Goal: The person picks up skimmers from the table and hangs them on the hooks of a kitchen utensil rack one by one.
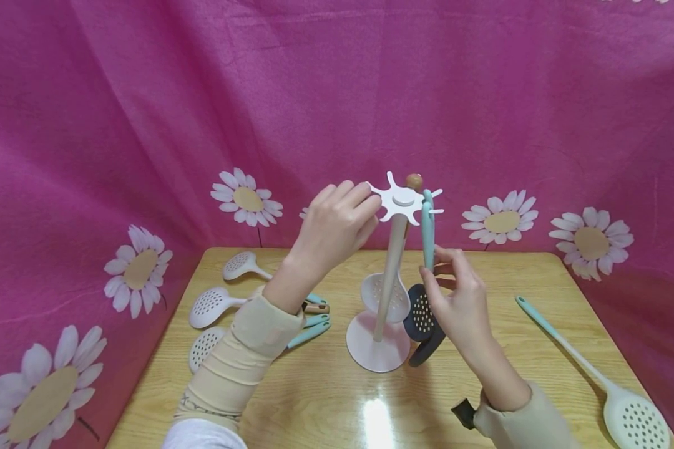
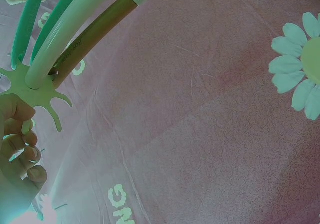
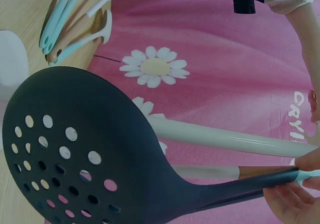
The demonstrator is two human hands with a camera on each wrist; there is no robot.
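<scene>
A white utensil rack (image 1: 394, 268) with a star-shaped hook top stands on the table. My left hand (image 1: 339, 218) grips one of its hook arms; the left wrist view shows the fingers curled at the hook top (image 2: 37, 91). On the rack's right side hang a black skimmer (image 3: 75, 114) with a mint handle end and a second dark utensil (image 1: 429, 349), mostly hidden behind it. My right hand (image 1: 459, 302) pinches the black skimmer's handle between thumb and fingers. A white skimmer (image 1: 369, 290) with a brown-ended handle hangs behind the rack's pole.
Several pale skimmers (image 1: 208, 307) with mint or brown handles lie at the table's left, partly behind my left forearm. Another white skimmer (image 1: 637, 418) with a mint handle lies along the right edge. A pink flowered cloth (image 1: 326, 93) surrounds the wooden table (image 1: 314, 386).
</scene>
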